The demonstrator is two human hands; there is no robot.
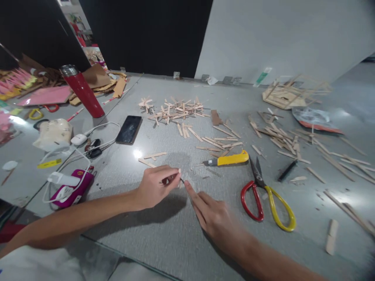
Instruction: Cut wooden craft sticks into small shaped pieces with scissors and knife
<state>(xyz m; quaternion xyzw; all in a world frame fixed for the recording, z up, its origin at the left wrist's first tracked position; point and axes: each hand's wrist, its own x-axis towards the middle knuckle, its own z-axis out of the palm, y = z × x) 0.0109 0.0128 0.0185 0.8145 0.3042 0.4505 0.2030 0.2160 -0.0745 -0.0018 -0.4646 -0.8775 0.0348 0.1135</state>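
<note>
My left hand (159, 186) is closed in a pinch above the middle of the grey table, thumb and index finger together. What it pinches is mostly hidden; a thin dark piece (182, 180) shows at the fingertips, with a bit of pale wood below. My right hand (212, 212) reaches in from the right, fingers stretched out, its index fingertip against or very near that piece. Short wooden sticks (155, 155) lie just beyond my left hand. A yellow utility knife (233, 158) rests behind my right hand, and scissors (259, 183) with red and yellow handles lie beside it.
Wooden stick assemblies (181, 109) stand farther back, with loose sticks (278, 136) to the right and a stick frame (287, 95) behind. On the left are a phone (129, 129), a red flask (83, 93), a purple power strip (74, 189) and white cables.
</note>
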